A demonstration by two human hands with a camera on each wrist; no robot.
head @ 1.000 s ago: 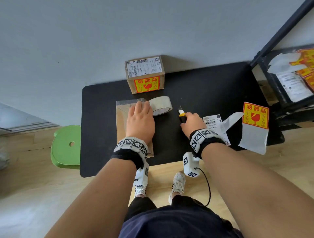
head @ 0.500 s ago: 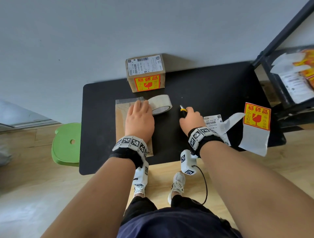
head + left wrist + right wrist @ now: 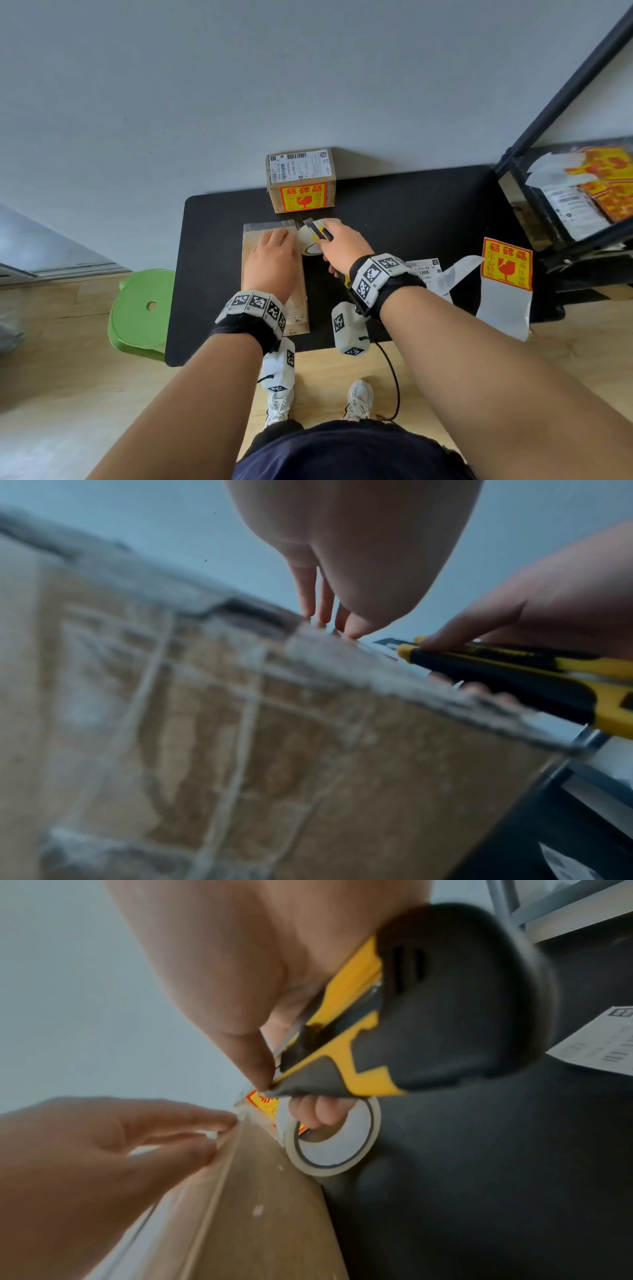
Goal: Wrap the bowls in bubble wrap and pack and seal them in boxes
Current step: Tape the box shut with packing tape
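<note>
Matt black tabletop, brown cardboard box under glossy tape, seemingly plastic knife handle

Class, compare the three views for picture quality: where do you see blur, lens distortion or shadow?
Head view: sharp, but the wide lens bends the shelf frame; the labelled box throws a soft shadow on the wall. Left wrist view: the cardboard box is smeared, the utility knife crisper. Right wrist view: the knife looms soft, the tape roll clearer.

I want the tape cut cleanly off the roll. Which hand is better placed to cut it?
The right hand: it already grips the utility knife beside the tape roll, while the left hand presses flat on the box.
</note>
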